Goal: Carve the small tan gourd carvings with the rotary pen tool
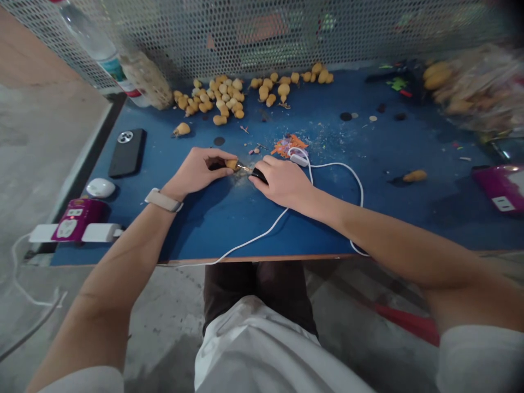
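Above the blue tabletop [204, 229], the held gourd [231, 164] looks small, yellowish-brown.

The blue surface [245, 218] is looking smooth and matt, the tool's black handle [259, 174] is resembling plastic beside its shiny metal tip [244, 167], the gourds [263, 93] are appearing smooth-skinned, and the clear bag [483, 82] is showing as crinkled, glossy plastic.

Left of the grip lie a flat black rectangular smartphone [128, 155] and a glossy white oval case [100, 188].
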### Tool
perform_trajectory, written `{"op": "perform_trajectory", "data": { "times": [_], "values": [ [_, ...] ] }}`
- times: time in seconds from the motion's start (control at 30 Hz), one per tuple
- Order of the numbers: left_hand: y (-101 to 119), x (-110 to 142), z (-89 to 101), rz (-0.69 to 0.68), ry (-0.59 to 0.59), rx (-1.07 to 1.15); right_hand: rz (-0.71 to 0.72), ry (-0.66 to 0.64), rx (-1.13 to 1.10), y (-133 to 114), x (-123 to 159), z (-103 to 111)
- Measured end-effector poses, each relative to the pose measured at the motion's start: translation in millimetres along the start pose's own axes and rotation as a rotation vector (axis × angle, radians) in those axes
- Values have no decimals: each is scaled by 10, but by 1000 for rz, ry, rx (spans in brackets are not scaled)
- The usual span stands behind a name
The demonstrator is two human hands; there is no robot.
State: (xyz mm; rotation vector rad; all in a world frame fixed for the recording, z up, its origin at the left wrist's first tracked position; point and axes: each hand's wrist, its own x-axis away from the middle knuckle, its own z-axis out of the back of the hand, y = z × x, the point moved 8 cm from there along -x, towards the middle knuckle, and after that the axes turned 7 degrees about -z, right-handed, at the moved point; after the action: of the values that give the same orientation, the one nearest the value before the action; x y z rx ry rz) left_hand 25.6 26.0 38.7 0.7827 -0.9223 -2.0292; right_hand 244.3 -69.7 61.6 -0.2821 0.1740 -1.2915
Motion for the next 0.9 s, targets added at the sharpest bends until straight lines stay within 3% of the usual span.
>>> {"op": "perform_trajectory", "data": {
  "times": [0.27, 0.57, 0.9],
  "values": [
    [45, 106, -50, 51, -26, -22, 42, -5, -58, 68, 33, -94],
    [-8, 7, -26, 15, -25, -23, -26, 31, -51, 98, 14, -31],
    [9, -46, 3, -21, -98, -60, 0, 26, -19, 57, 37, -35]
  ]
}}
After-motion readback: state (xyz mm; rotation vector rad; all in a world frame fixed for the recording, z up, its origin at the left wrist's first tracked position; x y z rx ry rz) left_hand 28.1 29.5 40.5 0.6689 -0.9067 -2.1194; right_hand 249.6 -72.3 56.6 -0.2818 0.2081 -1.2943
